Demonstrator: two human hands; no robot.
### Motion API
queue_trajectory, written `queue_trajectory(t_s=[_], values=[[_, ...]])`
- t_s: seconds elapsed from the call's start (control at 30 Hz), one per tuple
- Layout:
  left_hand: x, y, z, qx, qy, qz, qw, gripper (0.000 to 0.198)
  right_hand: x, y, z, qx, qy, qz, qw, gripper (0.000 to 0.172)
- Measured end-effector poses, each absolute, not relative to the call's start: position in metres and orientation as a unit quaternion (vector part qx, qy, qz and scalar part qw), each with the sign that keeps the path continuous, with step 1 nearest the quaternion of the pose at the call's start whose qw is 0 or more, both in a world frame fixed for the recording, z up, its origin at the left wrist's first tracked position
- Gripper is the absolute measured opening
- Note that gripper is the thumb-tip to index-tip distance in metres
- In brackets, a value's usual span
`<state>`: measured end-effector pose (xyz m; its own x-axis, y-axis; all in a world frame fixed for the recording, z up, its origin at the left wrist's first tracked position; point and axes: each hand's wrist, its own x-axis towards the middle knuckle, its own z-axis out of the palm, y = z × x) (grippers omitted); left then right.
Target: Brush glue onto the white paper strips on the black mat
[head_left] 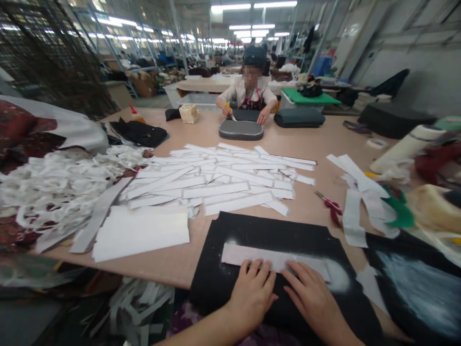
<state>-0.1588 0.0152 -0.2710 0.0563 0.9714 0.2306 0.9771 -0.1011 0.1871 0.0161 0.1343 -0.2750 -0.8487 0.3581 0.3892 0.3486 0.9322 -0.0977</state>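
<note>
Both of the person's hands lie flat and open with the fingers apart, gripping nothing. The left hand point(251, 297) and the right hand point(312, 299) rest on a white strip point(273, 259), their fingertips on its lower edge. The strip lies lengthwise across a black cloth panel point(273, 230) at the near edge of a long table point(201, 134). Just right of the panel sit red-handled scissors point(330, 205) and some loose white pieces point(355, 211).

Farther up the table, a big spread of white strips point(216, 178) lies criss-crossed, near a stack of white sheets point(140, 233) and a tangled heap of white scraps point(61, 192). More white scraps point(139, 298) pile up below the table edge, and I can't tell whether a container holds them.

Across the table, a co-worker point(250, 86) holds a yellow tool point(227, 107) near a grey seat pad point(241, 129). Behind that person stands a see-through plastic tub point(196, 99), its contents impossible to make out. Farther off are a cardboard box point(144, 86) and a blue bin point(322, 66), both too distant to see into.
</note>
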Motion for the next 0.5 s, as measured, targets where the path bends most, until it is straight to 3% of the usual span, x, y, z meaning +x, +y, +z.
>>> queue_trajectory(t_s=[0.2, 0.3, 0.4, 0.5], values=[[-0.16, 0.018, -0.272, -0.727, -0.669, -0.151, 0.026, 0.042, 0.053, 0.154, -0.294, -0.24, -0.944, -0.018, 0.225, 0.029], [-0.159, 0.018, -0.27, -0.731, -0.655, -0.167, 0.087, 0.036, 0.079, 0.164, -0.283, -0.298, -0.927, -0.01, 0.228, 0.026], [-0.167, 0.019, -0.278, -0.75, -0.608, -0.186, 0.18, 0.032, 0.102, 0.181, -0.26, -0.418, -0.871, 0.039, 0.255, 0.027], [-0.178, 0.033, -0.297, -0.762, -0.553, -0.231, 0.246, 0.034, 0.133, 0.218, -0.233, -0.585, -0.747, 0.055, 0.311, 0.038]])
